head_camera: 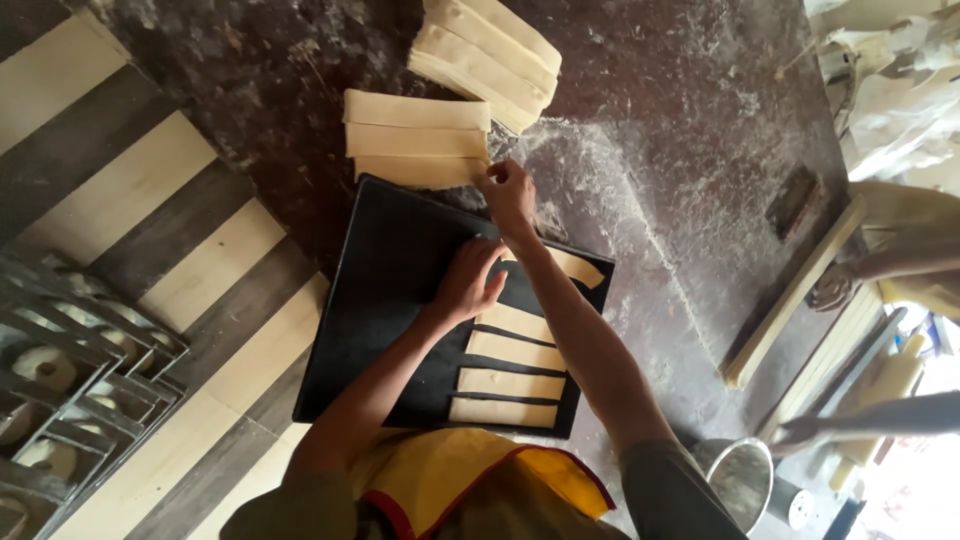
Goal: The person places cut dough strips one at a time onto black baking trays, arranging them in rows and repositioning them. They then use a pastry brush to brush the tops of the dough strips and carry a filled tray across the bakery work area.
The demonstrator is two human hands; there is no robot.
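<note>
The left hand [470,280] lies palm down, fingers spread loosely, on a strip of dough on the black tray [390,270]; it presses rather than grips. The right hand [508,190] reaches past the tray's far edge and pinches the end of the nearest dough strip [415,170] in the stack on the floury table [660,180], fingers closed on its corner. Four cut strips [510,380] lie side by side at the near end of the tray, with another strip [578,266] near its right rim. A second pile of dough [490,55] sits farther back. Another person's hand [800,430] rests at the table's right edge beside a metal pot [738,480].
</note>
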